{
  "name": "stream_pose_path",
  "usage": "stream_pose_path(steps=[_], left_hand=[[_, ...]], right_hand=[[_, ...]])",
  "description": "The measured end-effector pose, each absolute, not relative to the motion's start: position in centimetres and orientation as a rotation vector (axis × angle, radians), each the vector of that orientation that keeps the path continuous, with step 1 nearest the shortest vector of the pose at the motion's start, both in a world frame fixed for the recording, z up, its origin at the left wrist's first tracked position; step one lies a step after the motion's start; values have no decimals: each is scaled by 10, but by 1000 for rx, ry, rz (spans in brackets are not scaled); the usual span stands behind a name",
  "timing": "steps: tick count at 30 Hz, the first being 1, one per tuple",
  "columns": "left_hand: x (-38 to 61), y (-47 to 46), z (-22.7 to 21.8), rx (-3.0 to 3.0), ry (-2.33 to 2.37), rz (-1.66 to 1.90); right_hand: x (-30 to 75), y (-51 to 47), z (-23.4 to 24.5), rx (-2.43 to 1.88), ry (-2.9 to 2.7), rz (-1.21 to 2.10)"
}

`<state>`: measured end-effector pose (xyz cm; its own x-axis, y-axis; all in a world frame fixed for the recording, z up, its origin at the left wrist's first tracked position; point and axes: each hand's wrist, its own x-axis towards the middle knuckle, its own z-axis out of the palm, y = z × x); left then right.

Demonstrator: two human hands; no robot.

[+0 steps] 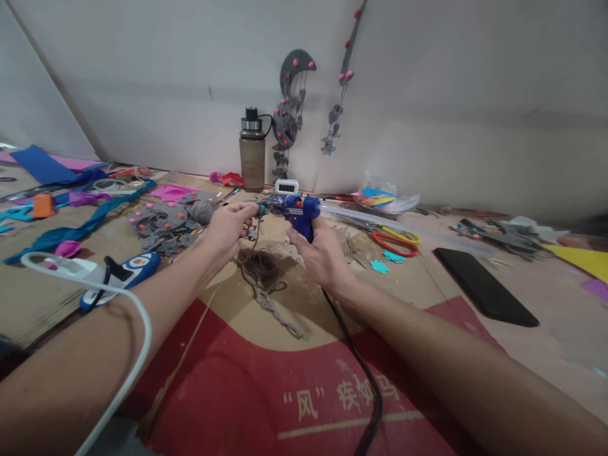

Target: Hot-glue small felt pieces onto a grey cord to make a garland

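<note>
Nearest, both forearms run in from the bottom edge, cut off above the elbows. A white cable (137,316) loops over the left forearm, and both its ends leave the picture. Under the arms lies a sheet of cardboard (266,380) with a red printed patch. A black cable (361,367) crosses the sheet, and its upper end disappears beneath the right wrist.

Further out, the right hand (322,253) is wrapped tight around the handle of a blue glue gun (294,209), held just above the cardboard with its nozzle pointing left. The fingers hide most of the handle. The left hand (231,226) meets the nozzle with its fingers pinched closed on the top of a grey string (260,266), which drops to a loose coil on the cardboard. Whatever else sits between those fingertips is too small to make out.

Beyond lie red-handled scissors (396,242), a black phone (484,286) and a heap of grey felt pieces (166,221). A bottle (252,152) and a small white clock (286,186) stand against the wall.
</note>
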<state>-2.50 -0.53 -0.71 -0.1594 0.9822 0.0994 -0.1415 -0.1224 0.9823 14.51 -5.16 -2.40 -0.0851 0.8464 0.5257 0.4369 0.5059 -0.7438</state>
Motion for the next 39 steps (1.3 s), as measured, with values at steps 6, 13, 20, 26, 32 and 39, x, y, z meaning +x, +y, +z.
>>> stream_pose_path(steps=[6,13,20,26,32,39], left_hand=[[-26,-4,-8,1080,1128,1483],[-26,-3,-9,1093,1132,1479],[-25,-5,-6,1054,1118,1507],[-26,-4,-7,1054,1121,1505],[-27,-3,-8,1061,1100,1487],[-37,6,-13,994,1091,1545]], right_hand=[[145,-52,-24,-1085,-1712,499],[145,-51,-25,-1097,-1712,478],[146,-52,-26,-1114,-1713,488],[145,-52,-26,-1129,-1701,496],[147,-52,-26,-1115,-1675,570],[146,-52,-19,-1008,-1475,951]])
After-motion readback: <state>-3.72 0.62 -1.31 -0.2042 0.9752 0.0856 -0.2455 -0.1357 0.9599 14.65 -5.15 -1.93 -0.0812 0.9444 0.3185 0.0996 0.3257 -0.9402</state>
